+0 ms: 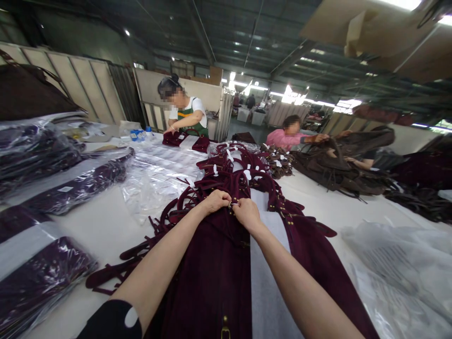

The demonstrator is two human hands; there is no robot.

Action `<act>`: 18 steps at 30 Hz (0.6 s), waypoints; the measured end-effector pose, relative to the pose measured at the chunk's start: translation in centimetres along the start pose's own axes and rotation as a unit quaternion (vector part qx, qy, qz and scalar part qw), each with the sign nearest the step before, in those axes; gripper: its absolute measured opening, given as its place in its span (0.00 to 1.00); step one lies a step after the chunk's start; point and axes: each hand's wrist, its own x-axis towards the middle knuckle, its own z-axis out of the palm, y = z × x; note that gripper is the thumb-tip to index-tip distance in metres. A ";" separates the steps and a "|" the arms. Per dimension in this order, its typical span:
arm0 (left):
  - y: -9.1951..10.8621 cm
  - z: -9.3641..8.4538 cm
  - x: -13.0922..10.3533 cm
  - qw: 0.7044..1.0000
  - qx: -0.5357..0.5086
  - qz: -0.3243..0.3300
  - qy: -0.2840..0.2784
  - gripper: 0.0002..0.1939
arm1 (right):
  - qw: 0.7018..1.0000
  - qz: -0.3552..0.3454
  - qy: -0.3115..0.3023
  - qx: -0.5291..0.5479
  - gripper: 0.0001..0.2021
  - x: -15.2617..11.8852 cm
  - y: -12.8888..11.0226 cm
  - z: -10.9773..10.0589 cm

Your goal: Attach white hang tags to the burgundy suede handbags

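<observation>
Hands in play: two bare hands are seen, the left hand (216, 200) and the right hand (247, 213), brought together at the middle of the table (106, 226)
Bags under the hands: one maroon bag (215, 273) is laid flat directly in front; more of the same colour are heaped behind it in a strap pile (233, 176), too tangled to be counted
Long axis: the maroon bag is stretched lengthwise away from the viewer, its far end pointed toward the heap, its near end cut off by the bottom edge
Tissue sheet: one white strip (264, 282) is laid along the bag's right half, parallel to its length
Left hand state: the fingers are curled in and pinched together on a small pale fitting (231, 205) at the bag's far end
Right hand state: the fingers are likewise closed, pressed on the same fitting from the other side; the two hands are touching
What the fitting is: cannot be told, it is mostly covered by fingertips
Wrapped bags: at least four plastic-covered dark bags (45, 278) are set along the left side
Loose plastic: clear sleeves (158, 174) are spread left of the heap, more (399, 268) at the right
Other people: two workers are seated at the far side, one in a green apron (187, 117), one in a pink top (289, 136)
Brown bags: a pile (339, 165) is gathered before the pink-topped worker
</observation>
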 end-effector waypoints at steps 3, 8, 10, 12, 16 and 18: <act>0.1 -0.3 -0.4 0.999 0.009 -0.003 0.037 0.06 | 0.998 -0.041 -0.046 0.019 0.08 -0.1 0.7 -1.4; 0.1 -1.2 -1.6 0.996 0.007 -0.015 0.091 0.06 | 0.995 -0.053 -0.073 0.038 0.10 -0.7 2.1 -3.0; 0.2 -1.5 -2.1 0.994 -0.022 -0.029 0.108 0.06 | 0.995 -0.053 -0.071 0.038 0.12 -1.0 2.5 -3.0; 0.5 -1.7 -2.6 0.989 -0.080 -0.048 0.116 0.05 | 0.996 -0.066 -0.052 0.041 0.13 -1.2 2.6 -2.7; 1.2 -1.8 -3.6 0.976 -0.167 -0.069 0.117 0.04 | 0.988 -0.141 0.021 0.062 0.11 -1.0 2.0 -1.7; 1.5 -2.0 -4.0 0.976 -0.165 -0.067 0.125 0.03 | 0.980 -0.182 0.021 0.083 0.10 -0.6 1.3 -0.9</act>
